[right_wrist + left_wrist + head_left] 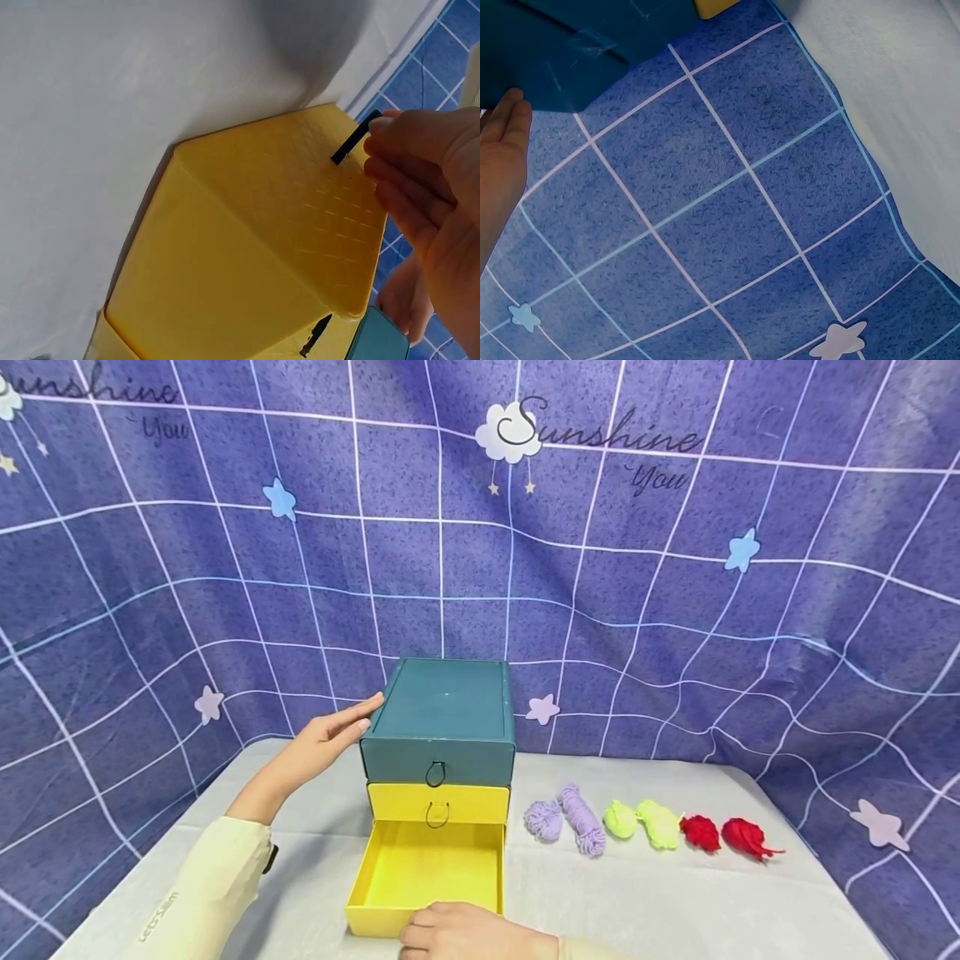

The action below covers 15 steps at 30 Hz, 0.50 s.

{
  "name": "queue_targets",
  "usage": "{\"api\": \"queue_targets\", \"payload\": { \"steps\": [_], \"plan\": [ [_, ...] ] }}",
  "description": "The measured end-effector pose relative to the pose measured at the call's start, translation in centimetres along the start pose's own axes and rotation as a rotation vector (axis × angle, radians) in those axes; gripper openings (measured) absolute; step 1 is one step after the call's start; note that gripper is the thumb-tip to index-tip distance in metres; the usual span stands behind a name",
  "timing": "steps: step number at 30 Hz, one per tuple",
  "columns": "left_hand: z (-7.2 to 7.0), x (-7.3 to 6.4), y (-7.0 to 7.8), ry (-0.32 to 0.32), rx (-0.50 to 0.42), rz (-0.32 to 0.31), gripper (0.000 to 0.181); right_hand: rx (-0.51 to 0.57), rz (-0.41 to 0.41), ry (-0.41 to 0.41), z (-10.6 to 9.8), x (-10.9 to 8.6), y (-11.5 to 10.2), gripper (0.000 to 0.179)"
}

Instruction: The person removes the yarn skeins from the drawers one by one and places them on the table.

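A small drawer box has a teal top section (pixel 442 697) and yellow drawers below. Its bottom yellow drawer (pixel 363 897) is pulled far out and its visible inside is bare; the yellow drawer (pixel 390 802) above is nearly in. My left hand (pixel 318 743) rests with extended fingers against the left side of the teal section, near the top edge; in the left wrist view the fingers (pixel 514 124) touch the teal wall. At the front of the bottom drawer, my right hand (pixel 472 933) pinches a black pull loop (pixel 354 139) between thumb and fingers.
Right of the box lie purple yarn bundles (pixel 581 822), lime yarn bundles (pixel 658 825) and red yarn bundles (pixel 746 837) in a row on the pale tabletop (pixel 637 910). A blue gridded curtain (pixel 465 560) hangs behind and at both sides.
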<state>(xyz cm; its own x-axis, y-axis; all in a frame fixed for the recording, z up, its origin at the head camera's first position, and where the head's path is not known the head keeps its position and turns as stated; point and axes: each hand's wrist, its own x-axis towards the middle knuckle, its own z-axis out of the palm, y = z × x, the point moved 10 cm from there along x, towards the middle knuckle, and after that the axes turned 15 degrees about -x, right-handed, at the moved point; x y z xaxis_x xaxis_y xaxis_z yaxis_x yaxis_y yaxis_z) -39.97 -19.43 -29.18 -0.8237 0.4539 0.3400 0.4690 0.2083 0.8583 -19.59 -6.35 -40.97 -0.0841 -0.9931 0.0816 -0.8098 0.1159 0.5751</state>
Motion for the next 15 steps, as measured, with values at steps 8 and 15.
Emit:
{"api": "queue_targets", "payload": {
  "steps": [8,15],
  "plan": [
    [0.0,0.0,-0.1,-0.003,-0.004,0.0,0.047,-0.08,0.053,-0.024,0.7,0.5,0.7,0.014],
    [0.0,0.0,-0.2,-0.005,-0.008,-0.004,0.047,-0.215,0.13,0.006,1.2,0.3,2.2,0.007]
  ]
}}
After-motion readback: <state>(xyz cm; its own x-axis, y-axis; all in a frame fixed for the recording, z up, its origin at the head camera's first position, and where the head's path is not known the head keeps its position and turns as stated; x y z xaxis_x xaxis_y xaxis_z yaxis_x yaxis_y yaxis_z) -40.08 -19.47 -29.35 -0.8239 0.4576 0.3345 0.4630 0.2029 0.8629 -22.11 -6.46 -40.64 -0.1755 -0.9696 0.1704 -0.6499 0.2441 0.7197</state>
